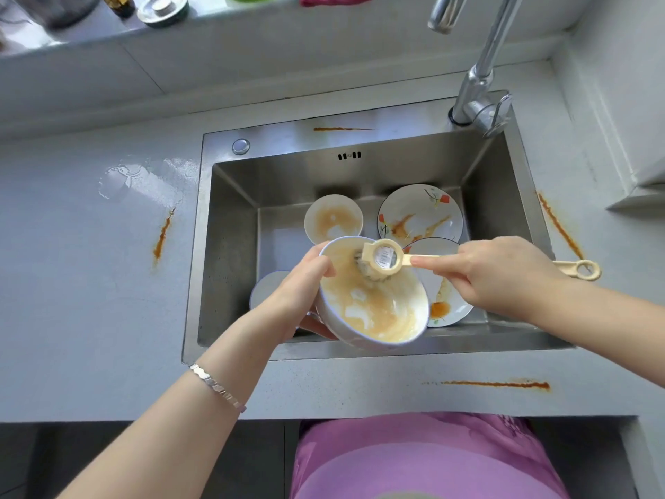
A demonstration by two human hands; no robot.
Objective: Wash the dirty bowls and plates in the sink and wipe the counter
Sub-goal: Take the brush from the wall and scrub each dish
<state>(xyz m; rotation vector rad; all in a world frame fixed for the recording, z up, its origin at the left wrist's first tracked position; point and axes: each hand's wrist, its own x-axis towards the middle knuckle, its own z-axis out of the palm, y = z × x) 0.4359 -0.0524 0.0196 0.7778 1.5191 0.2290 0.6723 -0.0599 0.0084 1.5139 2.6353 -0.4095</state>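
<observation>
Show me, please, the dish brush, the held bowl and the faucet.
dish brush (385,257): head view, round cream head.
held bowl (374,315): head view, soiled inside.
faucet (475,82): head view, chrome stem.

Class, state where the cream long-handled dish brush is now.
In the head view, the cream long-handled dish brush is centre-right over the steel sink, head inside the dirty white bowl, handle gripped by the right hand.

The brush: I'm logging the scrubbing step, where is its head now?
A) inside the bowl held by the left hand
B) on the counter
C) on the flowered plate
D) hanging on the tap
A: the brush, gripped by the right hand, has its head inside the bowl the left hand holds.
</observation>
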